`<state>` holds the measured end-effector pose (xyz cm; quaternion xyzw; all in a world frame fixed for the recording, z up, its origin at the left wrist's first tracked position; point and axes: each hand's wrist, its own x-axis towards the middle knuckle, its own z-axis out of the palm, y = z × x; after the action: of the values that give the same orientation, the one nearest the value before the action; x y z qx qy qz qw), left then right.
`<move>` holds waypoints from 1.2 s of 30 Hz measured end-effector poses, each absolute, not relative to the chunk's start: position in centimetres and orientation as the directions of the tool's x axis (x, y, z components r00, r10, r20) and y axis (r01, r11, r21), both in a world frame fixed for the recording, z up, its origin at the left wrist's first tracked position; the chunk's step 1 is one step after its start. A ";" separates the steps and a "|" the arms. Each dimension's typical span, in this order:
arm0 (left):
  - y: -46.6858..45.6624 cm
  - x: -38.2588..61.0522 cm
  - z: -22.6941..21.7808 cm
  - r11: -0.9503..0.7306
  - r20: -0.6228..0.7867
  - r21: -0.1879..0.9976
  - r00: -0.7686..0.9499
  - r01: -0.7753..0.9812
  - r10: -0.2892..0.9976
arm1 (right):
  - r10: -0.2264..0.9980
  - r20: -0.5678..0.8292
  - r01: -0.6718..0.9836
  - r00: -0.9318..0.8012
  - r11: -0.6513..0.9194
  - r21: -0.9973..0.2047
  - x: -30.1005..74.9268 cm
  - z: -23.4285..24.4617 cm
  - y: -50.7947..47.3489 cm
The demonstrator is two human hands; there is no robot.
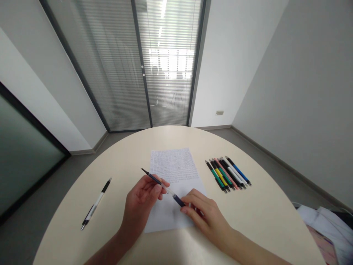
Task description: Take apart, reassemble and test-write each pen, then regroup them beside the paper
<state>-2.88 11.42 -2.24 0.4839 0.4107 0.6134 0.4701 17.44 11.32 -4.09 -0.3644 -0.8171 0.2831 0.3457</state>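
Note:
A dark blue and white pen [161, 186] is held above a sheet of paper [173, 167] covered in handwriting on its upper half. My left hand [142, 200] pinches the pen near its middle, fingers closed on it. My right hand [204, 213] grips the pen's blue end with thumb and fingertips. The pen's thin tip points up and left, past the paper's left edge. Both hands hover over the blank lower part of the sheet.
A round cream table [261, 221] carries everything. A black and white pen [96, 204] lies alone at the left. A row of several coloured pens [227, 173] lies to the right of the paper. Glass doors with blinds [143, 66] stand beyond the table.

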 end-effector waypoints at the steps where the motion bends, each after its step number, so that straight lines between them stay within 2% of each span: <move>1: 11.3 -2.8 -2.2 -0.224 0.211 0.959 -0.087 -0.176 0.974 | 0.791 0.357 0.398 -0.497 0.574 -0.716 17.4 -4.1 11.3; 6: 11.1 -2.5 -2.0 -0.207 0.202 0.966 -0.050 -0.152 0.978 | 0.779 0.367 0.384 -0.508 0.586 -0.713 17.5 -3.9 11.1; 12: 11.4 -2.0 -2.5 -0.190 0.196 0.980 0.146 -0.053 0.970 | 0.788 0.389 0.369 -0.477 0.581 -0.725 17.6 -3.5 11.0; 14: 11.5 -2.1 -2.8 -0.198 0.190 0.979 0.152 0.041 0.970 | 0.796 0.402 0.349 -0.454 0.574 -0.741 17.7 -3.4 11.1; 15: 11.6 -2.2 -3.1 -0.207 0.185 0.968 0.150 0.144 0.971 | 0.801 0.407 0.339 -0.438 0.567 -0.751 17.7 -3.4 11.1; 17: 11.7 -2.5 -3.8 -0.260 0.216 0.866 0.149 0.427 0.965 | 0.817 0.412 0.321 -0.404 0.548 -0.772 17.7 -3.4 11.3; 20: 12.1 -3.1 -5.3 -0.397 0.352 0.535 0.231 0.745 0.907 | 0.846 0.394 0.308 -0.360 0.506 -0.806 17.8 -3.6 11.5; 23: 12.6 -3.2 -6.5 -0.476 0.420 0.270 0.343 0.837 0.840 | 0.869 0.368 0.291 -0.332 0.465 -0.836 17.8 -3.8 11.6; 26: 12.9 -3.0 -6.9 -0.454 0.408 0.126 0.371 0.882 0.834 | 0.887 0.361 0.247 -0.290 0.433 -0.867 17.8 -3.8 11.5; 28: 13.0 -2.8 -6.9 -0.445 0.386 0.102 0.377 0.890 0.842 | 0.892 0.361 0.214 -0.271 0.422 -0.881 17.9 -3.7 11.4; 31: 12.9 -2.6 -6.7 -0.446 0.345 0.131 0.381 0.885 0.858 | 0.889 0.364 0.203 -0.279 0.425 -0.882 17.9 -3.6 11.4; 36: 12.0 -2.1 -6.1 -0.430 0.347 0.283 0.326 0.858 0.879 | 0.886 0.357 0.234 -0.297 0.429 -0.872 17.9 -3.8 11.5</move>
<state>-2.07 11.97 -6.13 0.8138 0.5336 0.2290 0.0237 17.86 11.50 -3.78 -0.3900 -0.7177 0.3649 0.4467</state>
